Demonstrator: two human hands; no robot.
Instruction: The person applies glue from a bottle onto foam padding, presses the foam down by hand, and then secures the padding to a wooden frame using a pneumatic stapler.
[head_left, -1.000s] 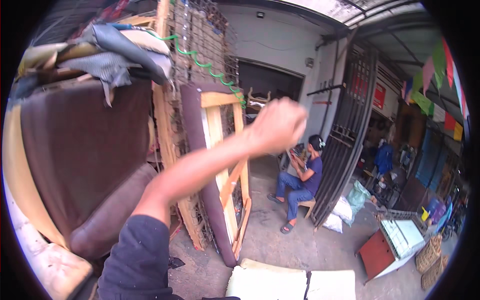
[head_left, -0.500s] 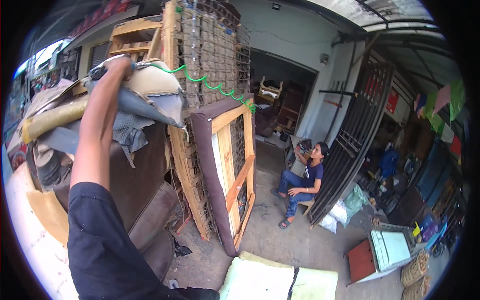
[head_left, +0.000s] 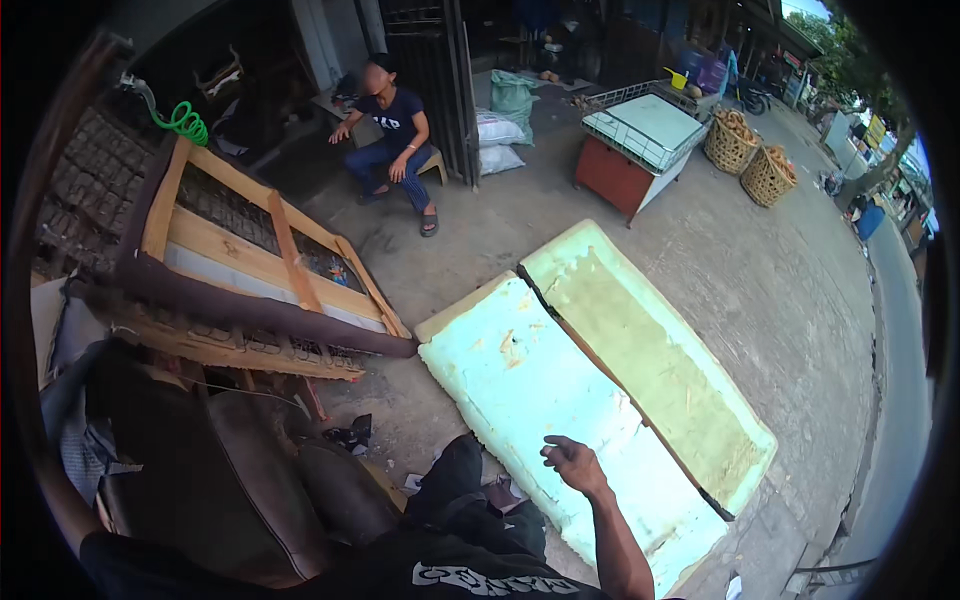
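My right hand (head_left: 575, 466) hangs over pale green foam padding (head_left: 540, 365), its fingers loosely bent and apart with nothing in them. Whether it touches the foam I cannot tell. The padding lies in two sections on the concrete, with a dark gap between them, and its surface is torn in places. My left forearm (head_left: 68, 505) runs up along the left rim; the hand itself does not show. Close by that arm are brown upholstered cushions (head_left: 250, 470). A wooden furniture frame edged in dark purple fabric (head_left: 240, 310) leans beside them, with a coiled green hose (head_left: 185, 122) above it.
A person (head_left: 395, 130) sits on a low stool ahead. White sacks (head_left: 497, 145) lie behind that person. A red cabinet with a pale top (head_left: 640, 140) and woven baskets (head_left: 733, 142) stand at the far right. Metal springs (head_left: 85, 180) fill the upper left. A road (head_left: 900, 400) runs along the right.
My view has swung right and down. The left hand, earlier raised over piled upholstery with the hose's end, has left the picture. My right hand has come into sight over the foam.
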